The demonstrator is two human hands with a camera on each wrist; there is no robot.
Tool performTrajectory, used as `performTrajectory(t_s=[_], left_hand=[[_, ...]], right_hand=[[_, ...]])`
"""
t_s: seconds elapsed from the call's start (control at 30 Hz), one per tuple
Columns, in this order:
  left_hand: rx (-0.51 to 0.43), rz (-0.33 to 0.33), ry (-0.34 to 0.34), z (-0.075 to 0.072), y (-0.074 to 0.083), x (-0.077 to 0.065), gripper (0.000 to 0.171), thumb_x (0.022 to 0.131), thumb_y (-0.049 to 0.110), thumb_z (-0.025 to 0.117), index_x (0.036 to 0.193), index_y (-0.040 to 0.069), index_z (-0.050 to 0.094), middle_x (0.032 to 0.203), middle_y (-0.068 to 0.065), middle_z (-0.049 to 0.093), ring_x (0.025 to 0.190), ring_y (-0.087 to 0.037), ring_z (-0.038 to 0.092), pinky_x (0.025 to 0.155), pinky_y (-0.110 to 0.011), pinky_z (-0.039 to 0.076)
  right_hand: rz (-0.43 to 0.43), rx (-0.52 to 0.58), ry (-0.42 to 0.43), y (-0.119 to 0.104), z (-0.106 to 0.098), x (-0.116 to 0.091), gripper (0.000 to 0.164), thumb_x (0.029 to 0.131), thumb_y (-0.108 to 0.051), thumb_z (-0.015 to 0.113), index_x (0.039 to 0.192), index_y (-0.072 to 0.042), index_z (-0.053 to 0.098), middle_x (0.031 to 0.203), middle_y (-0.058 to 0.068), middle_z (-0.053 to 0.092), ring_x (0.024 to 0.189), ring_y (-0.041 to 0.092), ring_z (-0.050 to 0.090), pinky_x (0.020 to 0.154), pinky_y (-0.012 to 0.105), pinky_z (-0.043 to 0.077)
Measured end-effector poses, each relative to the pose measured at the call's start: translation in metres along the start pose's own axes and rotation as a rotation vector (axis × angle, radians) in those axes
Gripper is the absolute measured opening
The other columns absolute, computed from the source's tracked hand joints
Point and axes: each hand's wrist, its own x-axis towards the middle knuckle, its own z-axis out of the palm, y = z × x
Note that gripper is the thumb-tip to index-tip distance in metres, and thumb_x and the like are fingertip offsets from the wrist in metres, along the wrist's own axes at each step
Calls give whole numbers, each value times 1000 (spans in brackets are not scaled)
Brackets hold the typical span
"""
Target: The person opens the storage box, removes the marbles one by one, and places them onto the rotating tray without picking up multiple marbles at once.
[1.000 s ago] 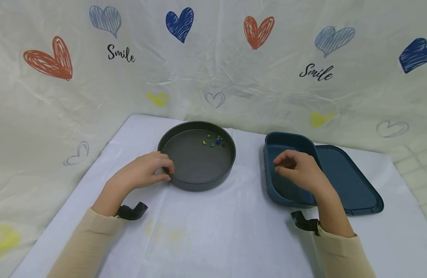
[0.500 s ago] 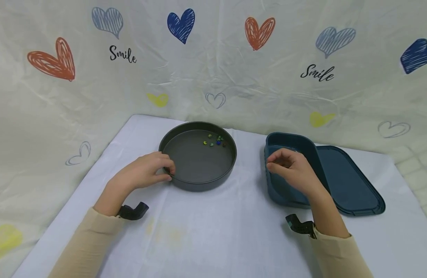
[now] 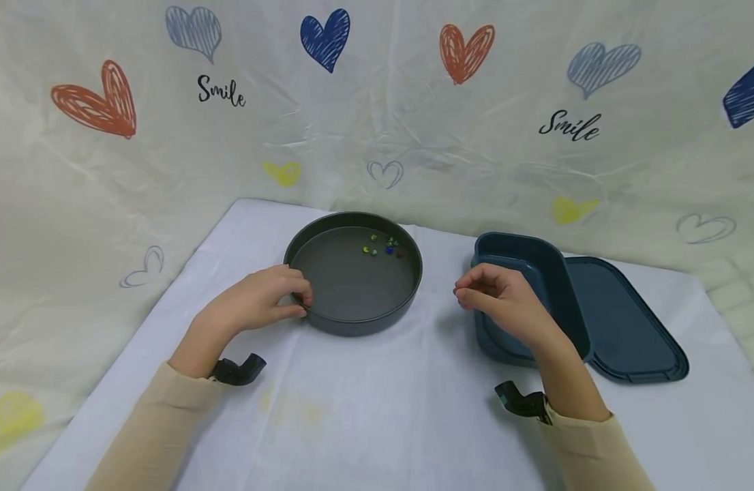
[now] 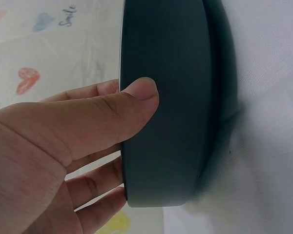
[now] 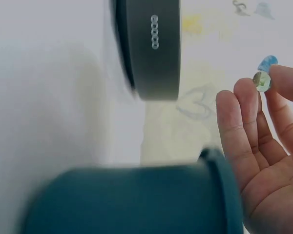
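My left hand (image 3: 260, 298) grips the near left rim of a round dark grey pan (image 3: 352, 290). Its thumb (image 4: 141, 92) presses on the outer wall; the fingers reach over the rim. Several small marbles (image 3: 389, 250), green, yellow, blue and dark, lie inside toward the far right. My right hand (image 3: 506, 296) is above the left edge of a dark blue rectangular box (image 3: 530, 252). Between its thumb and fingers it pinches marbles: a clear one with a green-yellow swirl (image 5: 261, 81) and a blue one (image 5: 268, 62). They barely show in the head view.
A dark blue lid (image 3: 628, 320) lies right of the box, partly hidden by it. A white cloth (image 3: 377, 402) covers the table. Behind stands a pale sheet (image 3: 340, 129) printed with hearts. A black camera mount (image 3: 521, 400) sits on the right wrist, another (image 3: 238, 369) on the left.
My right hand has moved left from over the box's inside to its left edge, still pinching. The left hand stays on the pan rim. The view has shifted slightly.
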Motion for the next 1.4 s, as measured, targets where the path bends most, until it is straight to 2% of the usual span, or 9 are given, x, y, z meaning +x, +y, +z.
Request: performTrajectory(t_s=[0.13,0.33,0.5,0.63,0.77,1.03,1.1,1.27,1.4], left_hand=[[1,-6,-7,0,1,1,17,84,15,81,89,25,67,89,16,59,91,-15,59,83,-32,49],[11,-6,-5,1,0,1,18,84,17,81,89,27,68,90,16,59,92,-15,59,82,-33,50],[8,-2,3,2,-2,1,19,84,16,81,89,27,67,89,17,58,91,-14,58,81,-32,50],[10,2,10,1,-2,0,19,83,16,81,88,27,67,89,17,58,91,-14,58,81,-32,49],[13,6,10,1,-2,0,19,83,17,82,88,27,67,89,16,58,91,-14,59,82,-32,49],[19,14,8,0,-3,1,18,83,16,81,88,26,67,89,16,58,91,-15,59,82,-33,49],[22,10,10,-1,-2,1,19,83,16,82,88,26,67,90,16,58,91,-15,59,82,-33,49],[19,3,12,0,-2,1,19,83,16,82,88,26,67,89,15,59,91,-15,58,82,-33,49],[15,3,7,0,-1,-1,18,83,16,81,89,27,67,90,14,59,90,-14,58,82,-33,49]], right_hand=[[1,28,-21,-8,10,7,20,95,-23,70,105,-7,67,97,12,69,84,22,67,80,27,56],[-3,123,-75,-20,29,22,22,93,-21,72,106,-3,66,93,15,68,83,26,65,82,32,56],[-26,175,-132,-25,46,34,17,94,-14,70,105,-2,65,93,15,67,83,27,66,81,36,58],[-19,202,-162,-25,59,44,12,94,-12,68,104,-5,65,94,14,65,83,27,64,82,42,58],[-17,218,-172,-26,70,53,13,94,-13,68,104,-6,65,94,12,64,83,24,63,82,45,56],[-34,270,-185,-30,88,72,15,93,-11,68,105,-3,66,92,10,66,83,22,65,79,35,56],[-41,284,-175,-32,89,78,17,93,-12,69,106,-2,65,92,11,66,85,26,65,81,38,57],[-58,345,-130,-39,93,87,16,93,-10,68,106,-1,65,94,12,66,91,41,62,89,53,54],[-37,298,-166,-35,102,88,14,93,-11,69,104,-3,67,92,9,67,87,29,65,87,44,56]])
